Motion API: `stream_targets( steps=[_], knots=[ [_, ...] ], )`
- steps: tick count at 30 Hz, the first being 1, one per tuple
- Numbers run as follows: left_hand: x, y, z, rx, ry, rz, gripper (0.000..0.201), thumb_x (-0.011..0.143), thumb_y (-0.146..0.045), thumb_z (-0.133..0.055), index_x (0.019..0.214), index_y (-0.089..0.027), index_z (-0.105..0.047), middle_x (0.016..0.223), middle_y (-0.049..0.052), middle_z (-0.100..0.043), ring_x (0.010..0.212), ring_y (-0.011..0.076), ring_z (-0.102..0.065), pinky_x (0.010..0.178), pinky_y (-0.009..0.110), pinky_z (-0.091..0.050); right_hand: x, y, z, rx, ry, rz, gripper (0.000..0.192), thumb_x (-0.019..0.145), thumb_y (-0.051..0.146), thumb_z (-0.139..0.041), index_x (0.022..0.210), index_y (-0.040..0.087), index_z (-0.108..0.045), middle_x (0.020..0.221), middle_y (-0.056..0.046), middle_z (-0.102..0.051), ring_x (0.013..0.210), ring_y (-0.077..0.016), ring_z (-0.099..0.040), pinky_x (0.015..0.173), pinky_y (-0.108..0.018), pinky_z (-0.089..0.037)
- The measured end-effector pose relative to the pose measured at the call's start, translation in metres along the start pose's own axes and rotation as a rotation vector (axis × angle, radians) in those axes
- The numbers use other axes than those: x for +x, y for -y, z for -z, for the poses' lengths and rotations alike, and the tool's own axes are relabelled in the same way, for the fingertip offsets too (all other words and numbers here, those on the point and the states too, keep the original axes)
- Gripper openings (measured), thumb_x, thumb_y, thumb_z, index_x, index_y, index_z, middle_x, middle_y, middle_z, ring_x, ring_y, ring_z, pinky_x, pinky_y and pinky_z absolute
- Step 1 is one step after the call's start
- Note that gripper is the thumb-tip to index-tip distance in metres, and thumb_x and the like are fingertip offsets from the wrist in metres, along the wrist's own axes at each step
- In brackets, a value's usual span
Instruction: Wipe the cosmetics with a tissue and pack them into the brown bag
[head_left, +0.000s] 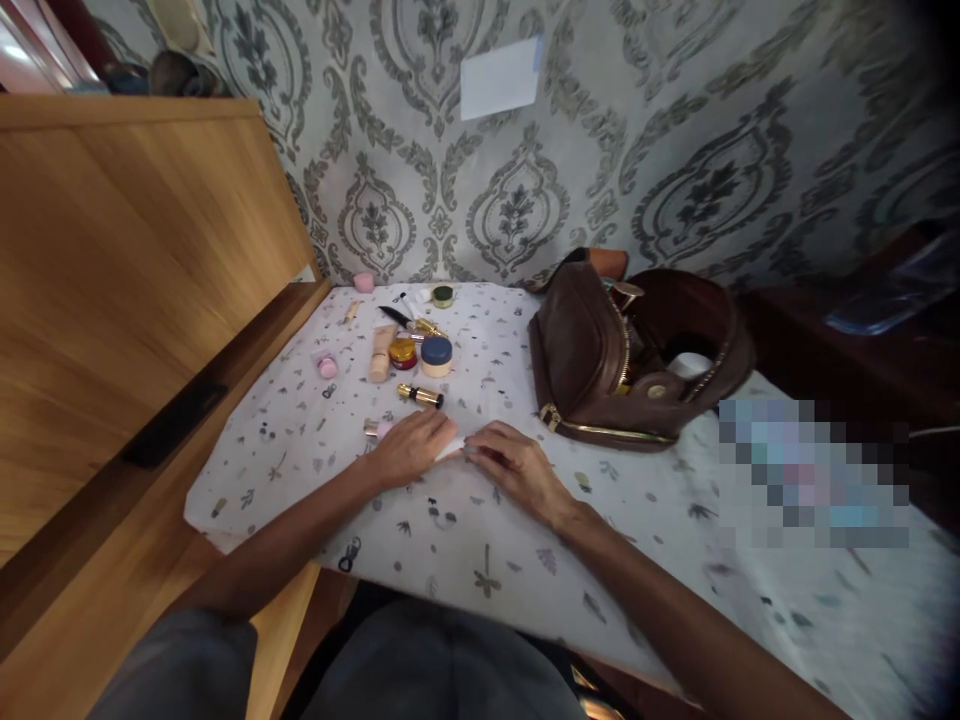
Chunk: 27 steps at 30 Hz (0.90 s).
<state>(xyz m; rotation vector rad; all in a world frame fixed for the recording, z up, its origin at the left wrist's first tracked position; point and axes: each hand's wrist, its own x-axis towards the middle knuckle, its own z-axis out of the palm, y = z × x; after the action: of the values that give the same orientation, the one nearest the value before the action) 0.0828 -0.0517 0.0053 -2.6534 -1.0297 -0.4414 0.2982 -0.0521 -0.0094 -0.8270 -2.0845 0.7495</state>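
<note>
Near the front of the table, my left hand [409,447] is closed over a slim white tube-like item [450,449]. My right hand [517,468] pinches the item's right end between thumb and fingers. Most of it is hidden by my hands, so its exact kind does not show. A pink item with a metallic cap [371,429] pokes out on the far side of my left hand; I cannot tell whether it is touched. Just beyond lies a gold and black lipstick-like tube [420,396].
Behind are a beige squeeze tube [381,354], a red jar with gold lid [403,353], a blue-lidded jar [436,356], brushes [397,318] and a green-lidded jar [443,297]. An open brown handbag [581,345] stands right. A wooden panel [150,270] borders the left.
</note>
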Motion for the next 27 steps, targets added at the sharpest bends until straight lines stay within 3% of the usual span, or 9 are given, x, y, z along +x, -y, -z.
stream_targets(
  steps=[5, 8, 15, 20, 24, 27],
  knots=[
    [0.001, 0.000, 0.001, -0.044, -0.037, -0.036, 0.038, 0.103, -0.044, -0.033, 0.084, -0.017, -0.051, 0.078, 0.005, -0.058, 0.075, 0.0194, -0.055, 0.067, 0.030, -0.043, 0.002, -0.002, 0.001, -0.011, 0.081, 0.080, 0.018, 0.093, 0.025, -0.053, 0.099, 0.021, -0.070, 0.093, -0.008, -0.069, 0.084, -0.0173, -0.064, 0.073, -0.028, -0.051],
    [0.002, -0.001, 0.001, -0.052, -0.056, -0.032, 0.041, 0.103, -0.047, -0.030, 0.084, -0.016, -0.051, 0.077, 0.005, -0.058, 0.073, 0.0187, -0.055, 0.065, 0.030, -0.042, 0.002, -0.007, -0.003, -0.066, 0.052, 0.067, 0.017, 0.093, 0.023, -0.052, 0.092, 0.020, -0.068, 0.085, -0.007, -0.069, 0.080, -0.0177, -0.064, 0.073, -0.029, -0.051],
    [0.006, -0.005, 0.003, 0.025, -0.010, -0.053, 0.046, 0.101, -0.051, -0.028, 0.086, -0.016, -0.054, 0.079, 0.007, -0.059, 0.079, 0.0211, -0.057, 0.067, 0.031, -0.042, 0.003, -0.002, -0.006, -0.119, 0.033, 0.061, 0.036, 0.098, 0.034, -0.045, 0.069, 0.020, -0.062, 0.067, -0.005, -0.062, 0.067, -0.0169, -0.058, 0.064, -0.028, -0.046],
    [-0.017, 0.019, 0.009, 0.040, 0.081, 0.008, 0.044, 0.098, -0.055, -0.037, 0.093, -0.015, -0.055, 0.089, 0.009, -0.062, 0.088, 0.0240, -0.058, 0.075, 0.034, -0.042, 0.005, -0.002, -0.006, -0.095, 0.043, 0.001, 0.043, 0.097, 0.047, -0.044, 0.072, 0.021, -0.066, 0.069, -0.006, -0.063, 0.069, -0.0189, -0.059, 0.065, -0.030, -0.045],
    [-0.047, 0.047, 0.018, 0.007, 0.177, 0.159, 0.042, 0.094, -0.056, -0.046, 0.096, -0.015, -0.054, 0.094, 0.010, -0.061, 0.088, 0.0249, -0.056, 0.076, 0.035, -0.042, 0.005, -0.004, -0.008, -0.029, 0.005, -0.057, 0.042, 0.094, 0.053, -0.048, 0.074, 0.021, -0.068, 0.071, -0.006, -0.065, 0.069, -0.0191, -0.059, 0.067, -0.031, -0.046],
    [-0.059, 0.056, 0.024, -0.139, 0.168, 0.273, 0.036, 0.095, -0.051, -0.048, 0.099, -0.016, -0.053, 0.098, 0.009, -0.060, 0.090, 0.0236, -0.054, 0.078, 0.034, -0.042, 0.005, -0.003, -0.009, 0.025, -0.018, -0.098, 0.041, 0.091, 0.054, -0.054, 0.070, 0.020, -0.067, 0.067, -0.004, -0.063, 0.064, -0.0169, -0.056, 0.063, -0.029, -0.043]
  ],
)
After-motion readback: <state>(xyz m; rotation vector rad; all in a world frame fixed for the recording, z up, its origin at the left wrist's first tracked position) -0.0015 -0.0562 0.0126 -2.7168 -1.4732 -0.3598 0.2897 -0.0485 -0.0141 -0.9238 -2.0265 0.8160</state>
